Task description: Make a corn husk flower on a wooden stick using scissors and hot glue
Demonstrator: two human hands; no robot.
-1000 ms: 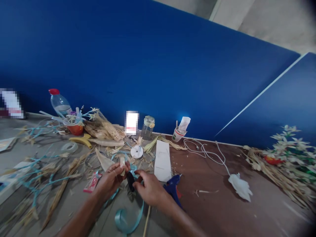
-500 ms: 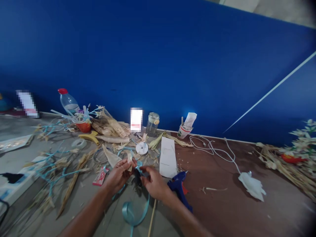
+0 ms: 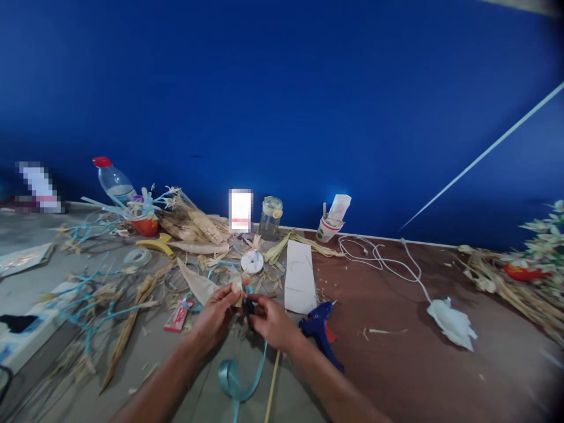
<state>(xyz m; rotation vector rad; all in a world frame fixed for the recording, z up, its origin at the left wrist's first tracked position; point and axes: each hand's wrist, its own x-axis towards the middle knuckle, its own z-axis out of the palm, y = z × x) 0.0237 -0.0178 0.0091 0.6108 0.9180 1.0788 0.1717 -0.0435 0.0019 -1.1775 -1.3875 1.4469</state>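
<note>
My left hand (image 3: 218, 311) is closed, pinching a small piece of pale dried husk (image 3: 238, 286) upright between thumb and fingers. Close against it, my right hand (image 3: 271, 320) is closed around a small dark object (image 3: 248, 306), whose kind I cannot make out. A bit of light blue ribbon shows between the hands, its exact hold hidden by the fingers. Below them a loop of blue satin ribbon (image 3: 228, 376) hangs or lies curled. A larger pale husk (image 3: 197, 282) is just beyond my left hand. A thin stick (image 3: 273, 385) lies below my right hand.
Right of my hands lie a blue glue gun (image 3: 319, 332) and a white card (image 3: 300, 279). A white spool (image 3: 252, 262), glass jar (image 3: 270, 218) and cup (image 3: 328, 229) stand farther back. Blue-stemmed husk flowers (image 3: 94, 311) and a power strip (image 3: 37, 326) are left.
My two hands have drawn closer together around the husk piece and dark object. The whole view has shifted slightly; the other things on the table look unchanged.
</note>
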